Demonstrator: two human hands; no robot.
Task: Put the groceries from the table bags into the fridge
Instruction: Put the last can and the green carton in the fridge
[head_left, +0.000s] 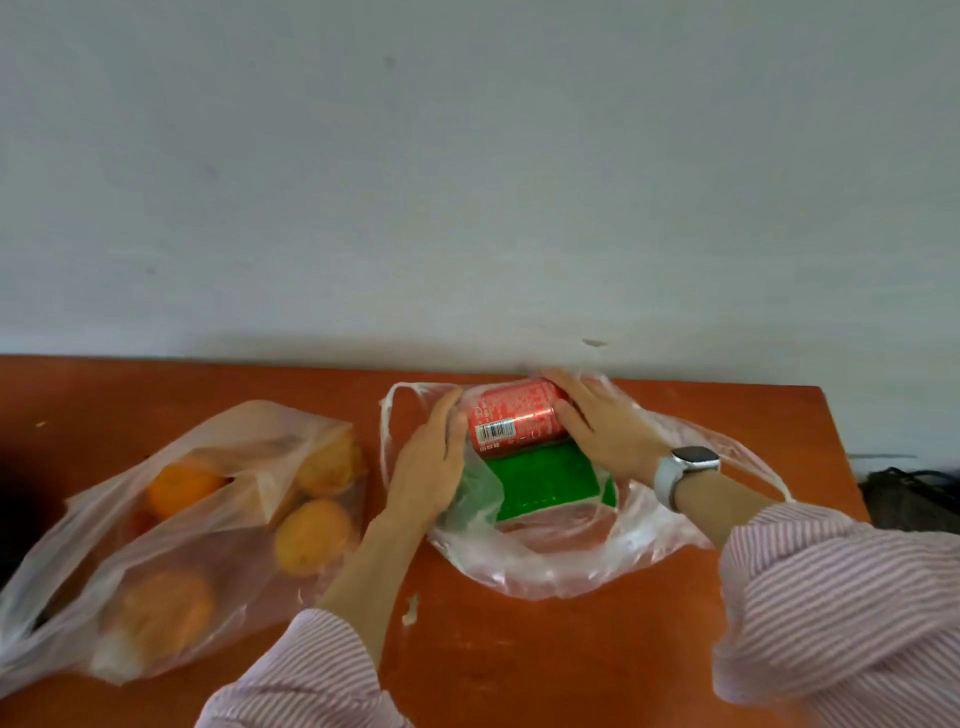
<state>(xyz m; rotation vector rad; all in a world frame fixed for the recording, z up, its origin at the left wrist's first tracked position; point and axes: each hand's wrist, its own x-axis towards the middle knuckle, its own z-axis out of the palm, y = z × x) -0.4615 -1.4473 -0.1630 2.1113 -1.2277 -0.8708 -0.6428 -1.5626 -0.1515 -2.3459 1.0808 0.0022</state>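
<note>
Table (545, 649): orange-brown top fills the lower half of the frame; a small scrap lies on it at lower centre.
Fruit bag (171, 540): lower left, clear plastic, slumped on its side with several oranges (311, 535) inside. Untouched for now; leave it until the can is dealt with.
Open bag (561, 551): centre right, its mouth spread wide, so nothing should snag on the way out.
Green package (545, 475): lies flat inside the open bag, directly under the can. It may shift when the can lifts.
Left hand (431, 462): fingers fairly straight, laid against the can's left end and the bag edge, steadying rather than gripping.
Right hand (597, 421): fingers curled over the can's right end; a watch sits on that wrist.
Red can (514, 415): on its side in the bag, near the table's far edge, held between both hands.
Advice: I judge the step to be lifting the can out. Squeeze both ends evenly, raise it straight up clear of the plastic, then carry it to the fridge, which is out of view.
</note>
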